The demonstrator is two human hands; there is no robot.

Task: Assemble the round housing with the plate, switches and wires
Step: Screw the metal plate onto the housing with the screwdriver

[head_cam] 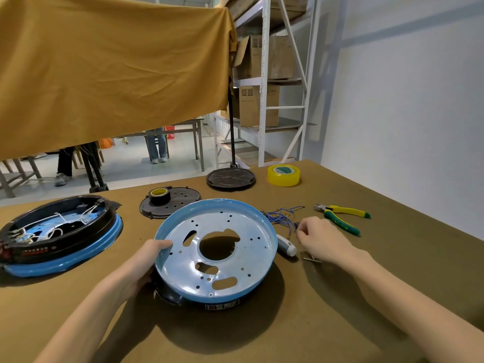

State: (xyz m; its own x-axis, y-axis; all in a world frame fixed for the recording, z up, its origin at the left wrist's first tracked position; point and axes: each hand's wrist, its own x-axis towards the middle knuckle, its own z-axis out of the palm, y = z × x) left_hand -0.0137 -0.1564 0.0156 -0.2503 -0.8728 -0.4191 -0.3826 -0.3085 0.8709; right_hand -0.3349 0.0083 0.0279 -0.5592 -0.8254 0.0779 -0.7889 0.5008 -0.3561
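Steadying the round housing (pixel 216 251) comes first: your left hand (pixel 146 260) grips its near-left rim, thumb over the blue lip, and it sits tilted on the table (pixel 340 323) in front of you, pale blue plate face up with its big centre hole and small screw holes showing. Keep that hold firm so it cannot rock. Your right hand (pixel 318 238) reaches to the bundle of blue wires (pixel 281 217) just right of the housing, fingers curled at the bundle's near end; whether they have pinched a strand yet, I cannot tell. Take one wire only, near its bare tip, and draw it out slowly so the rest do not tangle. Mind the white screwdriver (pixel 286 246) lying against the rim and the loose screws (pixel 312 258) beside your wrist. The pliers (pixel 341 217) wait just beyond the wires.
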